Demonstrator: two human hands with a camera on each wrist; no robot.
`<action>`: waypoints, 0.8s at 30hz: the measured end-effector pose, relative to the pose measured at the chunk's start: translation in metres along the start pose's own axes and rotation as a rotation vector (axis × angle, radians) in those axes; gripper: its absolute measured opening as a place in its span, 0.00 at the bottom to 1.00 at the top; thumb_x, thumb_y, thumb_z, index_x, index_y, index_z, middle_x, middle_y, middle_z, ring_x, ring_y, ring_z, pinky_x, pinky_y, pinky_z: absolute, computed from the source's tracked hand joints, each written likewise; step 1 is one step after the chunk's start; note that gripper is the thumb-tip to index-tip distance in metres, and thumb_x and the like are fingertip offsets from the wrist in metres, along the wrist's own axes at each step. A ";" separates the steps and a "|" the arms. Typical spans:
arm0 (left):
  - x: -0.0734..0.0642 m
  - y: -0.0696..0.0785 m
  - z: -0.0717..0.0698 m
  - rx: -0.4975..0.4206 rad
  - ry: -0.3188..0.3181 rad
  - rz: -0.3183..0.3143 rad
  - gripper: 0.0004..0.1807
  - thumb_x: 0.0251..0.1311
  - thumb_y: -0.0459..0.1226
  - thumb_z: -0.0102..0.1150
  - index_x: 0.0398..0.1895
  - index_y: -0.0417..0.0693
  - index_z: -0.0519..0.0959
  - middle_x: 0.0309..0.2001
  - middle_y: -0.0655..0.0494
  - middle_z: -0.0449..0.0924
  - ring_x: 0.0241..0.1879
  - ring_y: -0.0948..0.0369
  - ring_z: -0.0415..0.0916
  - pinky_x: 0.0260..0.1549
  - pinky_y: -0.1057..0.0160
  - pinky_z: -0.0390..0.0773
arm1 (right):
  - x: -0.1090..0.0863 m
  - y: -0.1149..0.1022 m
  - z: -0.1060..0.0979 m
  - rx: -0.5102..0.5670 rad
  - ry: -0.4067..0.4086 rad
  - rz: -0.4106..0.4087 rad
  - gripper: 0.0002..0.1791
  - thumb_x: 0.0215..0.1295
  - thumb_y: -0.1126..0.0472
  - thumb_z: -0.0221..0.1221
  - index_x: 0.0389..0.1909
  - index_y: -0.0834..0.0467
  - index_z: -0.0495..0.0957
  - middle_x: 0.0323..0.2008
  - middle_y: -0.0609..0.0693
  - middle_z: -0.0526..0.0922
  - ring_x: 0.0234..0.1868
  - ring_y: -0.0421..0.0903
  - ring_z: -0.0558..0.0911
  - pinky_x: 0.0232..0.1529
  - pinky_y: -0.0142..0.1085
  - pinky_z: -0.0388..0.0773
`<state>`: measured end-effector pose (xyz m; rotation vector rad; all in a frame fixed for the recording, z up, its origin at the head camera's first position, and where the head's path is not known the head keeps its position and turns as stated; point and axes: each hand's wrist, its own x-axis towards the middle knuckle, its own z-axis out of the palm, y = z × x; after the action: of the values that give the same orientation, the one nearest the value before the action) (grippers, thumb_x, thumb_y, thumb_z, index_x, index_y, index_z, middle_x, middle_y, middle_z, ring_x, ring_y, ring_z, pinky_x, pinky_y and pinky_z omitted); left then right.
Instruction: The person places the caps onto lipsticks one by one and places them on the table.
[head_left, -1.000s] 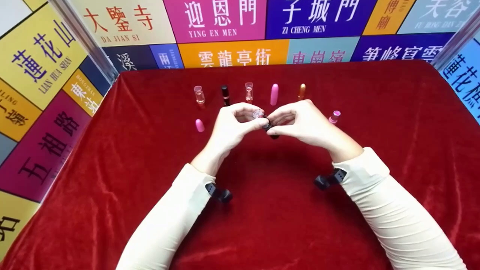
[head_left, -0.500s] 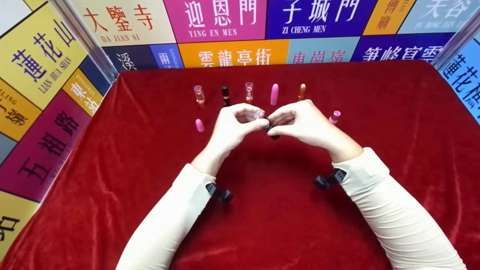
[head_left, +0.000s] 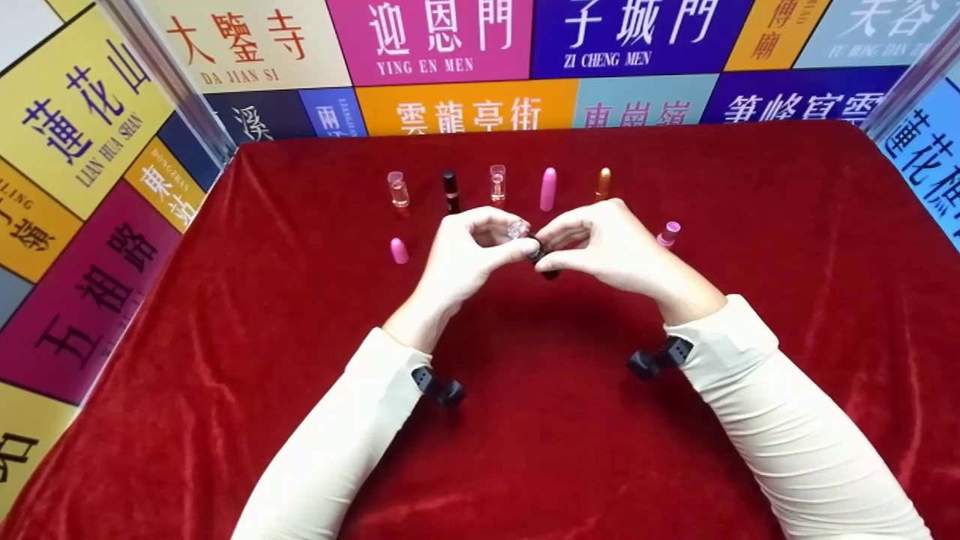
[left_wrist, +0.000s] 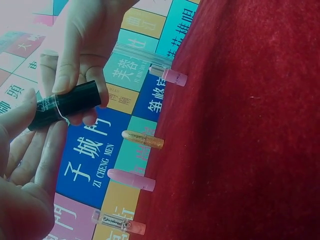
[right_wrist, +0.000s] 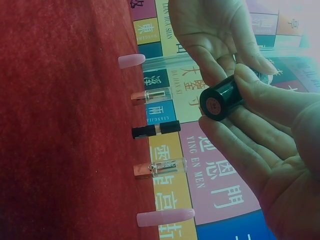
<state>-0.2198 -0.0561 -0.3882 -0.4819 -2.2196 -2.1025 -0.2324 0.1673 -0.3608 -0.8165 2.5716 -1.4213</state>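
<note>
Between both hands, above the red cloth, a black lipstick (left_wrist: pixel 82 99) is held at a slant. My left hand (head_left: pixel 461 244) pinches its upper end, where a clear, faceted tip shows in the head view. With thumb and fingers, my right hand (head_left: pixel 607 244) grips the black base; the round bottom with a reddish label faces the right wrist camera. A pale ring crosses the lipstick's middle in the left wrist view. Fingers hide part of it. Behind the hands, a pink bullet-shaped lipstick (head_left: pixel 549 189) and a gold one (head_left: pixel 604 183) stand upright.
The back row also has two clear-capped lipsticks (head_left: pixel 398 190) and a slim black lipstick (head_left: pixel 451 191). A short pink cap (head_left: pixel 399 250) stands at left; a pink lipstick with a silvery upper part (head_left: pixel 670 232) is at right. Red velvet (head_left: pixel 525 442) covers the table, with printed panels behind.
</note>
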 end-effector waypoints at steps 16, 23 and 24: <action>0.001 0.001 0.000 0.015 -0.009 0.003 0.13 0.55 0.32 0.82 0.43 0.40 0.90 0.35 0.55 0.90 0.34 0.60 0.85 0.38 0.65 0.84 | -0.001 -0.001 -0.001 0.000 -0.006 -0.015 0.14 0.59 0.64 0.79 0.44 0.63 0.91 0.40 0.55 0.93 0.40 0.36 0.90 0.46 0.30 0.86; 0.000 0.003 0.001 0.033 -0.021 0.006 0.13 0.55 0.32 0.81 0.43 0.40 0.91 0.35 0.55 0.90 0.33 0.61 0.84 0.37 0.65 0.83 | -0.001 -0.001 -0.001 -0.010 -0.004 -0.006 0.14 0.59 0.64 0.79 0.44 0.63 0.91 0.40 0.54 0.93 0.39 0.37 0.90 0.46 0.31 0.86; 0.000 0.003 0.001 0.031 -0.021 0.005 0.13 0.55 0.32 0.81 0.43 0.39 0.91 0.35 0.55 0.90 0.34 0.61 0.84 0.37 0.65 0.83 | -0.001 -0.001 -0.001 -0.011 -0.003 -0.005 0.14 0.59 0.63 0.79 0.44 0.62 0.91 0.40 0.54 0.93 0.39 0.37 0.90 0.46 0.30 0.86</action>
<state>-0.2189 -0.0551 -0.3852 -0.5103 -2.2556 -2.0674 -0.2318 0.1679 -0.3596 -0.8269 2.5788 -1.4076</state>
